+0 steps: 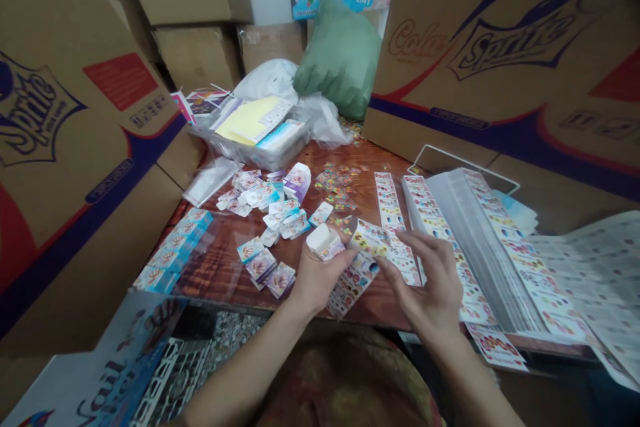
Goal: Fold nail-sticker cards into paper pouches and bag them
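Note:
My left hand (316,273) is closed round a small open white box (324,241) held just above the wooden table (225,260). My right hand (429,280) hovers beside it, fingers partly spread, fingertips touching a strip of nail stickers (373,240) that reaches toward the box. More sticker strips (350,287) lie under and between the hands. Several small printed boxes (267,270) lie scattered on the table to the left.
A thick fanned stack of sticker sheets (465,227) lies right of the hands. A row of packed boxes in clear wrap (173,250) sits at the left. A clear tray of papers (257,130), a green bag (340,57) and large cardboard cartons (75,167) surround the table.

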`<state>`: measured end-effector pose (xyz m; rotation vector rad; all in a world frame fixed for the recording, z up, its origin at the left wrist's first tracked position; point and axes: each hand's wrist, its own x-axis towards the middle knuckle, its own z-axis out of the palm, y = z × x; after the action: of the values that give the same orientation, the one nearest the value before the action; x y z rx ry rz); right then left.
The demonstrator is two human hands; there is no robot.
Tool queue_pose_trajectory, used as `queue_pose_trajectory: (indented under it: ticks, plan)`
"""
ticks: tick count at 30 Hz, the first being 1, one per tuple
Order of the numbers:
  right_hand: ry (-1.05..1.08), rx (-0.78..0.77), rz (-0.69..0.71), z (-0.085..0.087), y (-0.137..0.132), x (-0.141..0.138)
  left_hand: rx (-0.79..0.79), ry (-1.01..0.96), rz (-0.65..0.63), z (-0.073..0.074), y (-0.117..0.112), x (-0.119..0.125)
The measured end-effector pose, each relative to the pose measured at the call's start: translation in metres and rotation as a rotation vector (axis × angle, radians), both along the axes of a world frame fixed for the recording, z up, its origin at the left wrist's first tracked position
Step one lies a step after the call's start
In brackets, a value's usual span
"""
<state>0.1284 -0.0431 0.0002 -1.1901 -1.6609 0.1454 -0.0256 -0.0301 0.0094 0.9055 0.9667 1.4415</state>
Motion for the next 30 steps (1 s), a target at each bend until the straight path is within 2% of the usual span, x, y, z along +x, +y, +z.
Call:
queue_pose_trajectory:
  ticks: [2, 5, 7, 10, 12, 15, 16, 18, 21, 24, 27, 30]
  plan:
    - [-0.034, -0.007, 0.043, 0.011, 0.007, 0.004, 0.062, 0.113, -0.043, 0.004, -0.006, -0.003]
    - [0.066, -0.268, 0.280, 0.017, 0.012, 0.002, 0.129, 0.201, -0.083, 0.009, -0.013, -0.003]
    - [0.191, -0.403, 0.341, 0.013, 0.012, -0.002, 0.185, 0.254, -0.018, 0.009, -0.015, -0.003]
    - [0.329, -0.433, 0.302, 0.006, 0.008, -0.006, 0.196, 0.340, 0.054, 0.008, -0.017, -0.005]
    - [0.322, -0.384, 0.225, 0.001, 0.006, -0.006, 0.082, 0.340, -0.026, 0.007, -0.018, -0.006]
    - [0.126, -0.186, 0.086, -0.007, 0.005, -0.005, -0.038, 0.292, -0.103, 0.003, -0.019, -0.007]
    - [0.045, -0.118, 0.086, -0.010, 0.005, -0.005, -0.039, 0.282, -0.088, 0.001, -0.020, -0.007]
    - [-0.081, -0.058, 0.183, -0.015, 0.002, -0.006, -0.018, 0.258, -0.055, -0.003, -0.019, -0.007]
    - [-0.096, -0.134, 0.335, -0.020, -0.005, -0.011, 0.001, 0.247, -0.065, -0.007, -0.018, -0.009]
    - [0.064, -0.302, 0.374, -0.024, -0.009, -0.014, -0.006, 0.260, -0.088, -0.009, -0.017, -0.014]
    - [0.241, -0.442, 0.321, -0.029, -0.004, -0.013, -0.033, 0.256, -0.122, -0.013, -0.018, -0.017]
    - [0.321, -0.423, 0.184, -0.034, 0.002, -0.008, -0.100, 0.261, -0.192, -0.022, -0.020, -0.017]
